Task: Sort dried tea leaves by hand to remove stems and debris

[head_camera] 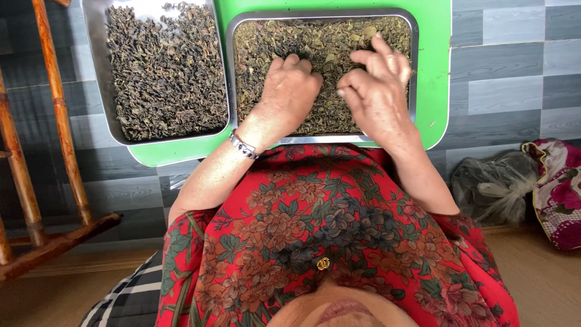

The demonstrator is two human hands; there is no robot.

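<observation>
Plainly, left hand: rests palm down in the right-hand steel tray, fingers curled under and pressed into the dried tea leaves; nothing is gripped that can be seen, and whether leaves are caught beneath the knuckles cannot be told.
Right hand: sits just beside the left, thumb and forefinger drawn narrowly together as if pinching, the other fingers spread loosely above the leaves; what, if anything, is held in the pinch is too small to tell.
Tea leaves: olive-green, curled, filling the tray under and ahead of both hands, touching the fingertips.
Wrist: a metal link bracelet circles the left one.
Second tray: lies to the left, touching the first, holding darker leaves heaped away from one bare far corner.
Green tray: a flat plastic one with rounded corners, bearing both steel trays.
Clothing: a red flowered blouse with a small gold clasp at the neck.
Right side: a crumpled dark plastic bag on the floor, next to a flowered cloth bag.
Left side: a wooden chair frame.
</observation>
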